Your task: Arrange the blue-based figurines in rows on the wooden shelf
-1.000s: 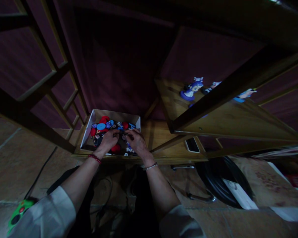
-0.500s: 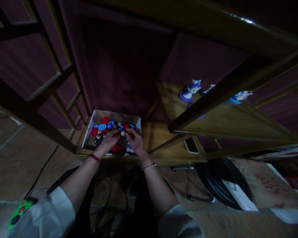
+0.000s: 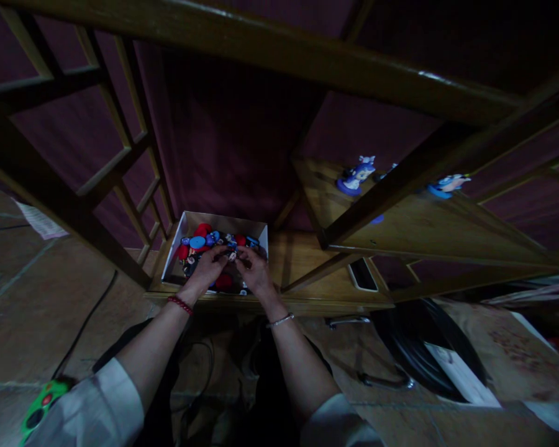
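A shallow white box [image 3: 171,253] stands on the low wooden shelf, filled with small figurines and round red and blue bases. My left hand [image 3: 208,267], with a red beaded bracelet at the wrist, reaches over the box. Facing it, my right hand [image 3: 256,268] wears a silver bracelet. Between the fingertips of both hands is a small dark figurine [image 3: 232,256] with a pale face; the fingers of each hand are closed on it. A blue disc base [image 3: 197,242] lies on the pile left of my hands. Part of the pile is hidden beneath them.
A purple-and-white figurine [image 3: 358,176] and a blue-based figurine [image 3: 448,185] stand on the higher shelf [image 3: 428,226] at right. A phone [image 3: 363,274] lies on the low shelf. Wooden posts and lattice surround the box. A green object [image 3: 44,403] sits on the floor, lower left.
The view has shifted slightly, so the shelves and box appear a little lower and further right. Both hands stay over the box, with the small figurine still between their fingers.
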Action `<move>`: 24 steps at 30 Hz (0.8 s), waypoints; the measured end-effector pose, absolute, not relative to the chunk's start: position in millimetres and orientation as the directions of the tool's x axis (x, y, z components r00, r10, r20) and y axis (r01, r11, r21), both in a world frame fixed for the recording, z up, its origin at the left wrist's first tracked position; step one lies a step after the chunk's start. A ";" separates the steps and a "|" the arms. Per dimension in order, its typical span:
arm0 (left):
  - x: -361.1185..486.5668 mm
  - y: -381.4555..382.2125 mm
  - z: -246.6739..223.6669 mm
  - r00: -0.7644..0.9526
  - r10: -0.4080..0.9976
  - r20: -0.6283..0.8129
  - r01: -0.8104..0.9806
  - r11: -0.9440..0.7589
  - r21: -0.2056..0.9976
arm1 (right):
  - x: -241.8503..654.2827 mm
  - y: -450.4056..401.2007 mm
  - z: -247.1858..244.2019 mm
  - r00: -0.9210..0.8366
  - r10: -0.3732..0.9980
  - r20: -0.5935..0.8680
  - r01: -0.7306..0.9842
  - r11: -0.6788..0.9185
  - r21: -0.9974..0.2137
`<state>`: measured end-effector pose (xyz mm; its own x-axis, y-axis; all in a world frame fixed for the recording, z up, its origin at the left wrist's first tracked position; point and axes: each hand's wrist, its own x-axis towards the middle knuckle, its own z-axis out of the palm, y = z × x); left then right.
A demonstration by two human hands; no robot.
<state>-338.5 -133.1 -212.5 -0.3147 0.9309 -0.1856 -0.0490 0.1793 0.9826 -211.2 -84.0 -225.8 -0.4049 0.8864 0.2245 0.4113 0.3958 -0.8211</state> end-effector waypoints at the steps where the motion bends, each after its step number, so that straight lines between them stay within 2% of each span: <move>1: -338.6 -134.6 -211.4 -0.312 0.932 -0.186 -0.036 0.184 0.982 | -211.4 -85.1 -227.4 -0.416 0.882 0.220 0.407 0.397 -0.823; 6: -338.9 -140.9 -211.5 -0.288 0.943 -0.168 0.048 0.189 0.981 | -211.3 -92.9 -232.3 -0.444 0.864 0.237 0.388 0.424 -0.819; 13: -339.7 -144.3 -215.6 -0.219 0.975 -0.037 0.282 0.100 0.954 | -207.2 -100.7 -224.8 -0.509 0.826 0.242 0.268 0.419 -0.867; 17: -341.6 -145.3 -211.9 -0.185 0.982 -0.051 0.337 0.112 0.935 | -206.4 -96.7 -226.6 -0.487 0.840 0.240 0.274 0.407 -0.871; 21: -347.8 -146.7 -209.4 -0.276 0.959 -0.059 0.591 0.218 0.777 | -205.3 -88.8 -230.6 -0.380 0.902 0.204 0.319 0.335 -0.887; 24: -351.3 -147.4 -207.6 -0.286 0.953 -0.104 0.708 0.283 0.646 | -203.8 -83.2 -230.3 -0.353 0.920 0.170 0.359 0.301 -0.883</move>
<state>-351.3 -147.4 -207.6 -0.2862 0.9525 -0.1039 0.7085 0.2834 0.6463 -203.8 -83.2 -230.3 -0.3526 0.9202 0.1697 0.3594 0.3006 -0.8834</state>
